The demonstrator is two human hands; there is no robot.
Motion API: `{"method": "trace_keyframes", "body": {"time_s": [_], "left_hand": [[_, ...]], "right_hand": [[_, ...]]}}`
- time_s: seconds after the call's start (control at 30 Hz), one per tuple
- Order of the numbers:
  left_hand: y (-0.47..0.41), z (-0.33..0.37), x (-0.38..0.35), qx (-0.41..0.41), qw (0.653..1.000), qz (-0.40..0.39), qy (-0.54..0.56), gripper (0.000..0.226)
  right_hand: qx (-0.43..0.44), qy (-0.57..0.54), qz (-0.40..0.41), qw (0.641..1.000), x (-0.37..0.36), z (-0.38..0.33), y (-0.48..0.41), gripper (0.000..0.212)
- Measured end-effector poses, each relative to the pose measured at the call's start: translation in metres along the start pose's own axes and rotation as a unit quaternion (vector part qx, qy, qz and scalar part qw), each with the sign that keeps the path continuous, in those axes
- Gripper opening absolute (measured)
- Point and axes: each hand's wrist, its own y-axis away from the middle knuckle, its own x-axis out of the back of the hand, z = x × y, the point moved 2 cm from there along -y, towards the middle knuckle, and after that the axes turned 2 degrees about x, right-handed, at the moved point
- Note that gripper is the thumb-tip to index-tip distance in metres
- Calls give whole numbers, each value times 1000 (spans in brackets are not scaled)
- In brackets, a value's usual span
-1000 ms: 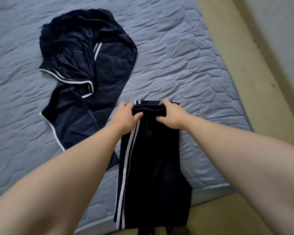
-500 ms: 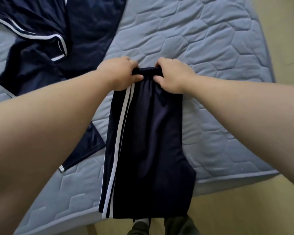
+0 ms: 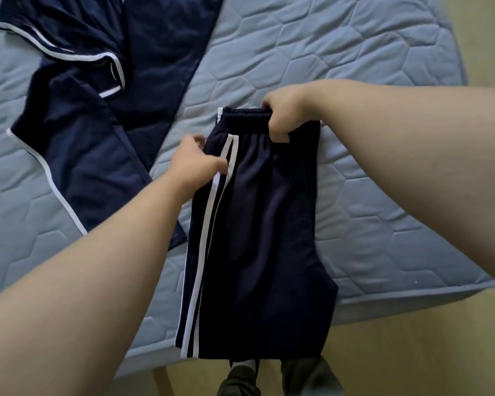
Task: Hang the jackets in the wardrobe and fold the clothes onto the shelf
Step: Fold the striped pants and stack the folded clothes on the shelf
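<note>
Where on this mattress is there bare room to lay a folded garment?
Free: the quilted mattress right of the track pants, and beyond the right hand. Crowded: the left, under the spread jacket, where the left hand works.

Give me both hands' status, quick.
Left hand: pinching the striped side edge of the trousers.
Right hand: gripping the trousers' waistband.

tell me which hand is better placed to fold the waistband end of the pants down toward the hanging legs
Right. The right hand already has a grip on the waistband of the pants, while the left hand only pinches the striped side edge lower down.
</note>
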Motion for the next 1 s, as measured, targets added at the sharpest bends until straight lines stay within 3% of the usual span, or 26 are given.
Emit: {"method": "trace_keyframes", "body": {"time_s": [0.13, 0.23, 0.33, 0.4, 0.43, 0.47, 0.53, 0.6, 0.63, 0.7, 0.8, 0.9, 1.0], "left_hand": [[0, -2, 0, 68, 994, -57, 59, 37], [-2, 12, 4, 58, 995, -70, 45, 32], [-1, 27, 3, 6, 998, -57, 7, 34], [-1, 43, 0, -53, 999, 0, -12, 35], [2, 52, -1, -88, 992, 79, -51, 40], [11, 61, -1, -131, 969, 184, -105, 43], [43, 72, -11, -265, 881, 341, -193, 36], [77, 61, -40, -389, 829, 314, -249, 33], [91, 46, -56, -398, 832, 264, -281, 41], [106, 9, -81, -295, 870, 178, -352, 82], [96, -16, -95, -140, 914, 132, -358, 130], [68, -6, -98, -108, 906, 117, -393, 141], [55, -4, -92, -99, 882, 57, -457, 132]], "right_hand": [[-20, -53, -36, 998, -1, -10, -10, 63], [-4, -67, -25, 997, 1, -6, -7, 65], [11, -90, 7, 996, 14, 4, 4, 50], [5, -89, 78, 993, 32, 14, 12, 48], [-2, -90, 117, 989, 41, 21, 16, 49], [-6, -90, 149, 985, 50, 26, 20, 50], [-4, -98, 187, 977, 62, 33, 28, 48], [6, -93, 207, 974, 68, 36, 38, 46], [11, -87, 210, 974, 69, 36, 45, 46], [21, -83, 215, 973, 69, 31, 59, 49], [63, -37, 233, 970, 63, 12, 82, 58], [125, 21, 284, 950, 40, -7, 105, 53], [146, 99, 313, 933, -6, -26, 121, 54]]}}
